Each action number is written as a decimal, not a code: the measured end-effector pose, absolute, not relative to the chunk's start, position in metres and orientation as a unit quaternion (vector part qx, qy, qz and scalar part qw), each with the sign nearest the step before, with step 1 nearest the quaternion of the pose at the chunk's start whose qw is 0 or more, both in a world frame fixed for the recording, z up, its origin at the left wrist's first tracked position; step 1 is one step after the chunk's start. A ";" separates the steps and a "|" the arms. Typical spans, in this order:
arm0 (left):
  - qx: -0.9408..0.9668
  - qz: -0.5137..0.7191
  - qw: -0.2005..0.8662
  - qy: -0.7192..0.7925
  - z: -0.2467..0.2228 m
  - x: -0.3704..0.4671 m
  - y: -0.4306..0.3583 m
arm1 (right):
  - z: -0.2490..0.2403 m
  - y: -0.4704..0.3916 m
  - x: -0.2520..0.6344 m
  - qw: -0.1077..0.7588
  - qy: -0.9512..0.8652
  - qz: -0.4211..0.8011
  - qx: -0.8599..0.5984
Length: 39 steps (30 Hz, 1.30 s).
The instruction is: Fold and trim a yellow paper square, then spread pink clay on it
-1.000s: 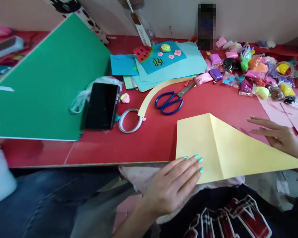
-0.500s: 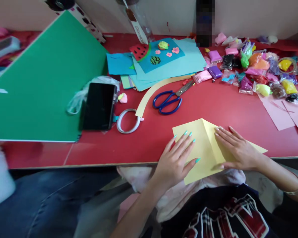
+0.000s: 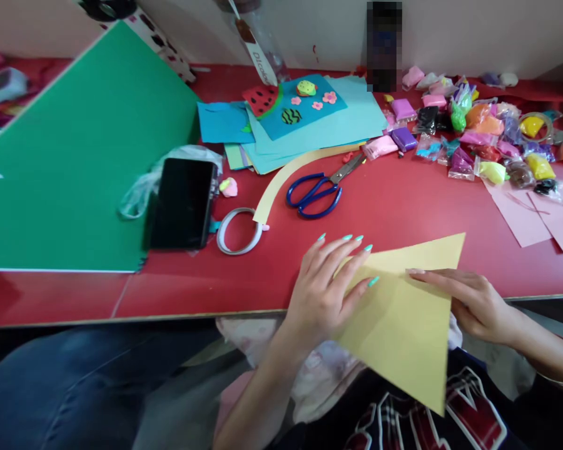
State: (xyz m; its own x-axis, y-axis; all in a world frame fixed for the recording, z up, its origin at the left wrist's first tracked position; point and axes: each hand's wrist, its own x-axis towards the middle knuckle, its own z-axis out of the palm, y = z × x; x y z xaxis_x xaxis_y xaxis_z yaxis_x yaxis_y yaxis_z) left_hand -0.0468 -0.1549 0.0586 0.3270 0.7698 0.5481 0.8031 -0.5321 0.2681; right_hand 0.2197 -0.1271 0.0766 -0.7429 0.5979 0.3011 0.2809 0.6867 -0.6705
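Note:
A yellow sheet of paper (image 3: 398, 319) lies over the table's front edge, its lower corner hanging down over the lap. My left hand (image 3: 326, 284) rests on its left part, fingers spread and palm down. On the right, my right hand (image 3: 473, 297) holds the sheet near its right edge, index finger stretched along the top surface and the other fingers curled partly beneath. Blue-handled scissors (image 3: 326, 187) lie beyond the paper, beside a curved cream paper strip (image 3: 279, 181) and a roll of white tape (image 3: 220, 237).
A black phone (image 3: 184, 203) and a large green board (image 3: 98, 156) are at left. Blue sheets (image 3: 361, 119) with clay pieces lie at the back. Bagged clay (image 3: 485, 125) and pink paper (image 3: 520, 215) are at right. Someone's jeans-clad leg (image 3: 75, 381) shows at lower left.
The yellow paper has turned, its lower corner now reaching further toward my body. My right hand has gone from lying flat on it to holding its right side. The left hand stays on the paper.

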 end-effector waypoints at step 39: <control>-0.886 -0.285 -0.091 -0.355 0.124 -0.022 -0.156 | 0.134 -0.113 0.194 0.178 -0.853 0.426 -0.242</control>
State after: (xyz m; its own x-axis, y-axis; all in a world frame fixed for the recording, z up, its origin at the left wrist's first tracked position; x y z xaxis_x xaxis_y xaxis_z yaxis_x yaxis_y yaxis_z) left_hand -0.0222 -0.1564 0.1235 0.5853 0.6806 0.4406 0.5763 -0.7315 0.3644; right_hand 0.1935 -0.1132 0.1344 -0.8195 0.5647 0.0979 0.2607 0.5194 -0.8138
